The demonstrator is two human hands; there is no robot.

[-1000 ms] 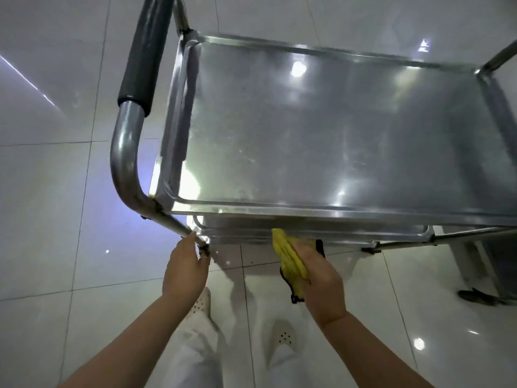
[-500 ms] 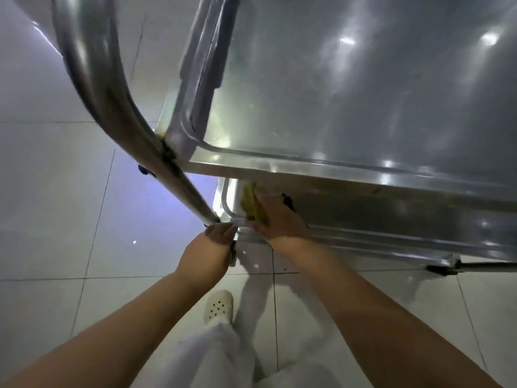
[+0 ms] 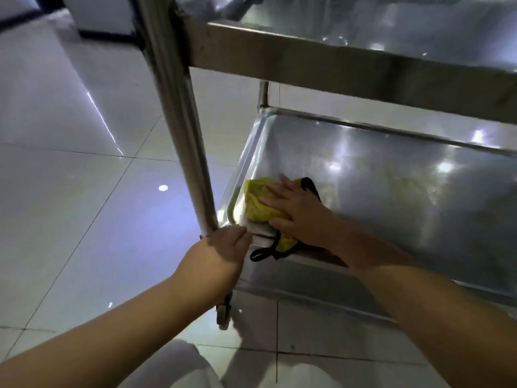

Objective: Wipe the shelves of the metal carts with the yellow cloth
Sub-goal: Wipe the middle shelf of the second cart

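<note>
Glossy pale floor tiles (image 3: 70, 191) lie at left. A round steel post (image 3: 179, 113) runs down to the left hand (image 3: 216, 254), whose fingers curl over the lower shelf's (image 3: 391, 191) corner rim. That shelf is a shallow, shiny metal tray; in its near-left corner lies the crumpled yellow cloth (image 3: 258, 204), black-edged, pressed flat under the right hand (image 3: 300, 210), fingers spread straight.

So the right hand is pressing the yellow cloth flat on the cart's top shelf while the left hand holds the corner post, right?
Not the top shelf. The head view shows the right hand pressing the yellow cloth on the lower shelf, under the top shelf. The left hand does hold the corner post.
</note>
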